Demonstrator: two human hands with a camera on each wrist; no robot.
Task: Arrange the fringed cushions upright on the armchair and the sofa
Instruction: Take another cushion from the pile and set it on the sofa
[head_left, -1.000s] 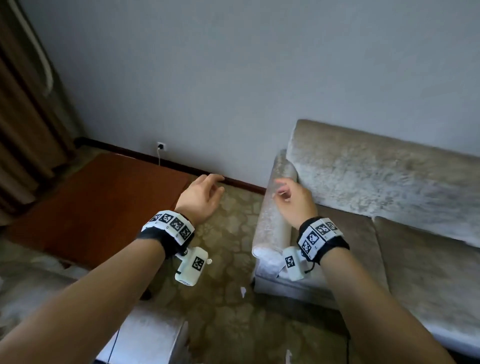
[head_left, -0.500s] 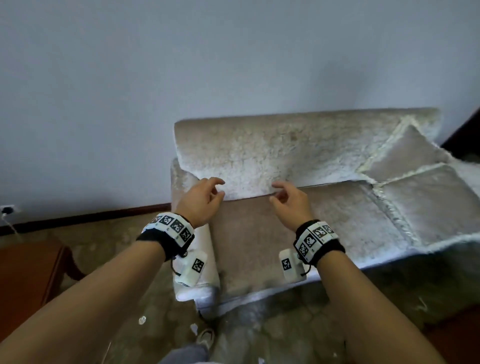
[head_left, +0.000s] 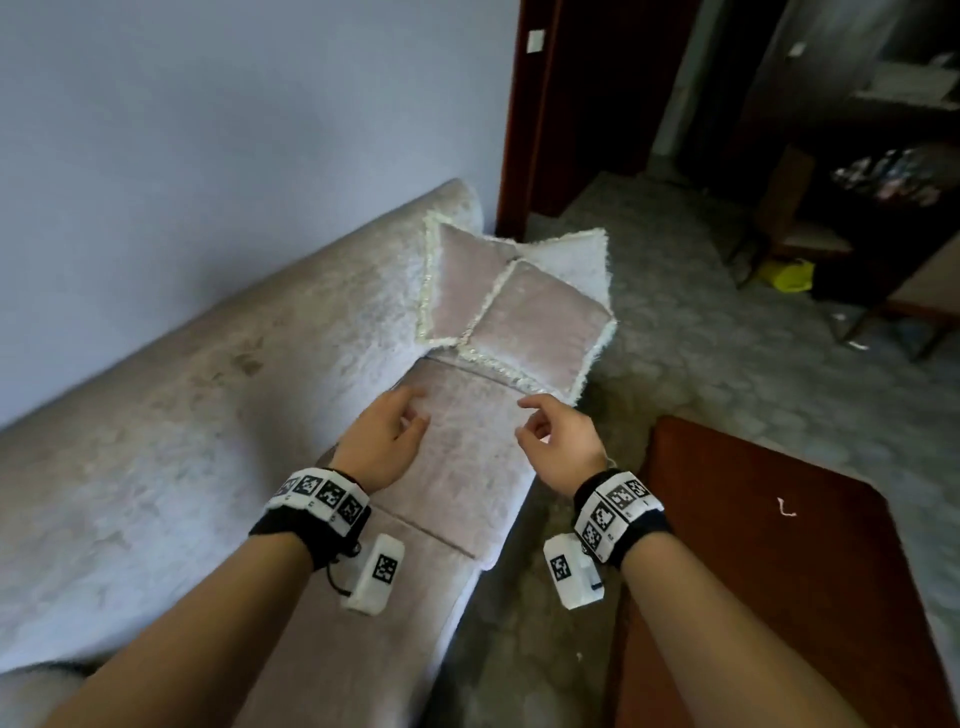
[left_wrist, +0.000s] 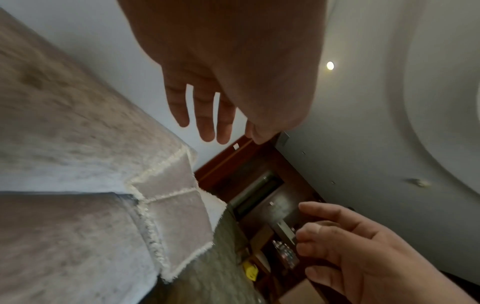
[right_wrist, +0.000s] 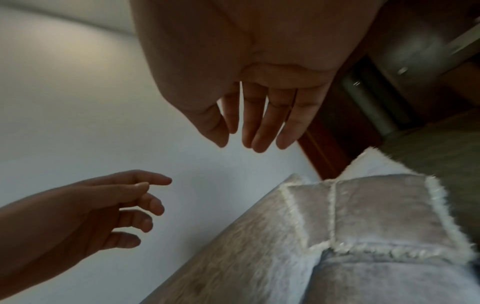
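Note:
Two fringed cushions sit at the far end of the pale velvet sofa (head_left: 218, 415). One cushion (head_left: 535, 322) lies flat on the seat, its corner hanging past the front edge. The other cushion (head_left: 462, 265) leans against the backrest behind it. Both show in the left wrist view (left_wrist: 179, 222) and the right wrist view (right_wrist: 384, 214). My left hand (head_left: 395, 431) and right hand (head_left: 550, 436) hover over the seat just short of the flat cushion, fingers relaxed and loosely spread, holding nothing.
A dark red wooden table (head_left: 779, 571) stands to the right of the sofa, close to my right arm. Patterned carpet (head_left: 727, 353) runs between them. A wooden door frame (head_left: 519, 130) rises past the sofa's end, with a chair and a yellow object (head_left: 787, 275) beyond.
My view has swung right along the sofa, from the left armrest to the end with the cushions. Both hands stay raised and empty and are now nearer the flat cushion.

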